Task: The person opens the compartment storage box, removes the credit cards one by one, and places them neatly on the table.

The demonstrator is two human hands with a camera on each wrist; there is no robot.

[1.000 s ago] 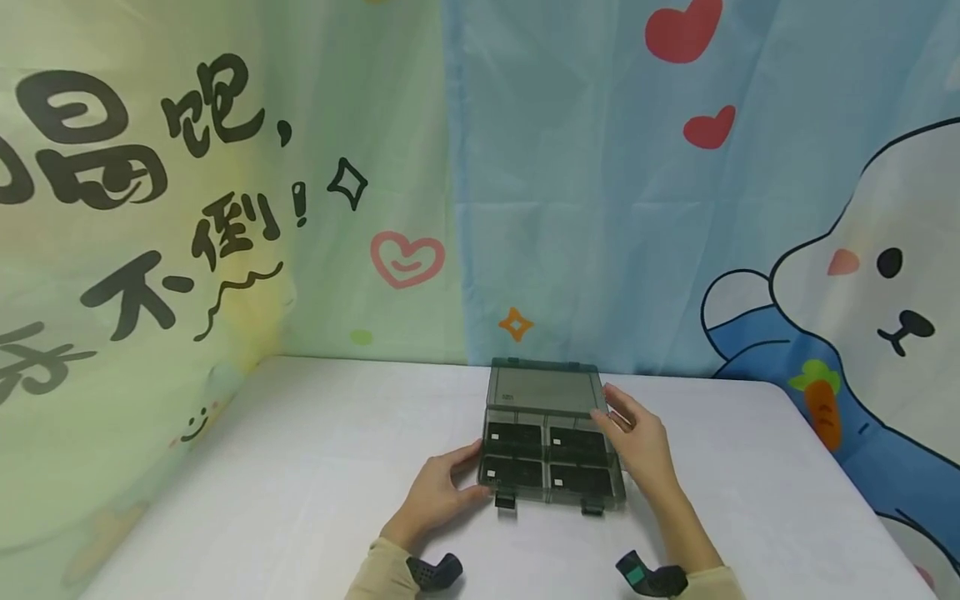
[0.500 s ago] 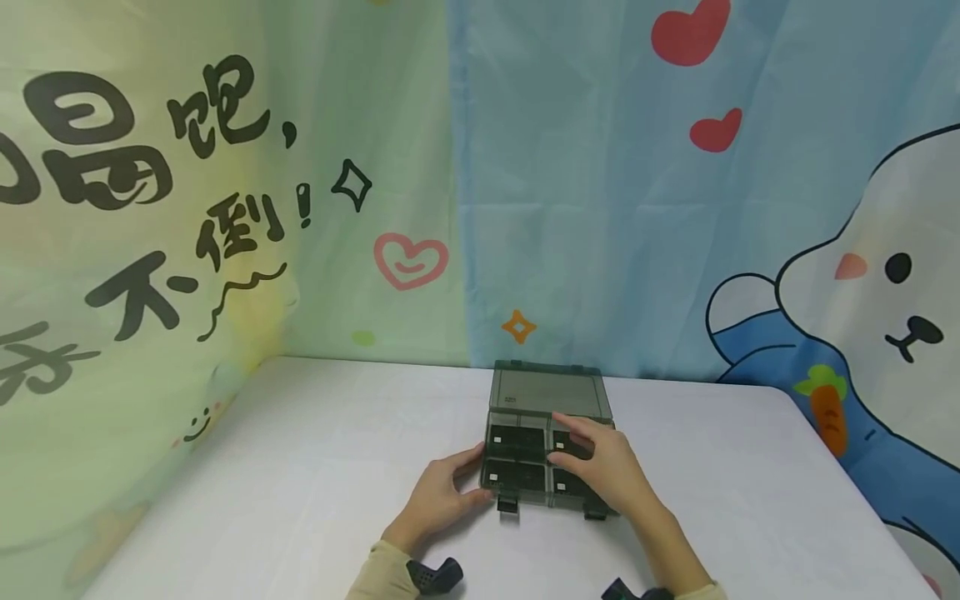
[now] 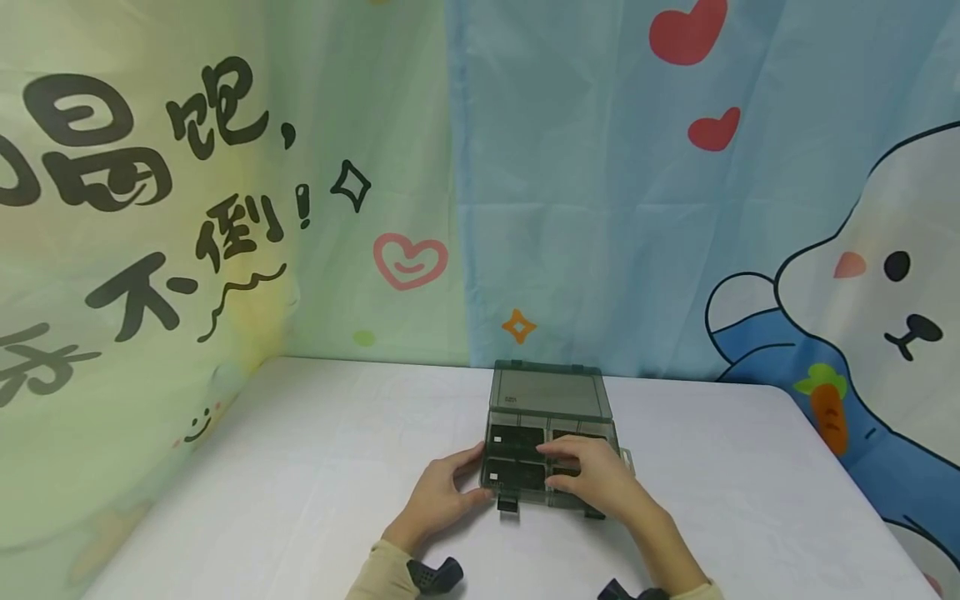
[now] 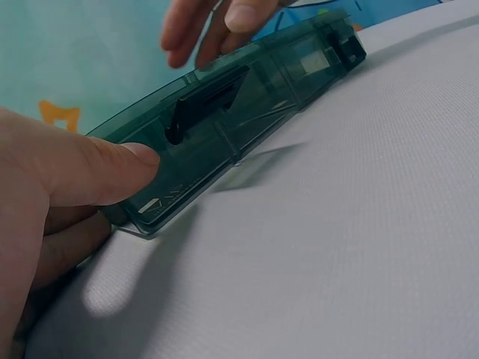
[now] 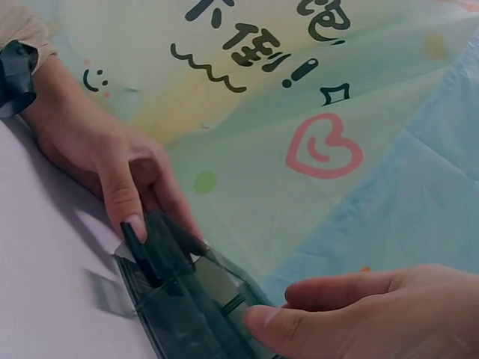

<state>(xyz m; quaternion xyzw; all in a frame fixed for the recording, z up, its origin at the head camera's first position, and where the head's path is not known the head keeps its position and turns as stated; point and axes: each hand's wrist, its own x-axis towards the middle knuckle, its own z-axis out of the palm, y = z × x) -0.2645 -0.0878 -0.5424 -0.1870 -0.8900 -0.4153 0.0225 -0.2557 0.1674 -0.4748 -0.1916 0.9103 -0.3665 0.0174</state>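
A dark green, see-through plastic compartment box (image 3: pixel 551 500) lies on the table, its lid (image 3: pixel 551 393) laid back. Inside are several black flat pieces (image 3: pixel 516 475), each with a small white mark. My left hand (image 3: pixel 441 493) grips the box's left side, thumb (image 4: pixel 131 168) pressed on its front wall near the corner. Over the right-hand compartments is my right hand (image 3: pixel 600 475), thumb and fingers apart, hiding much of the pieces there. Its thumb (image 5: pixel 273 325) overlaps the box in the right wrist view.
The box stands on a white-covered table (image 3: pixel 337 450). A printed curtain (image 3: pixel 585 208) hangs along the table's back and left. Black wrist devices (image 3: pixel 437 575) sit at both sleeves. Two latches (image 3: pixel 507 505) jut from the box's front edge.
My right hand has left the box's right edge and moved left over the right-hand compartments, then slightly lower. The left hand keeps its hold and the box stays put.
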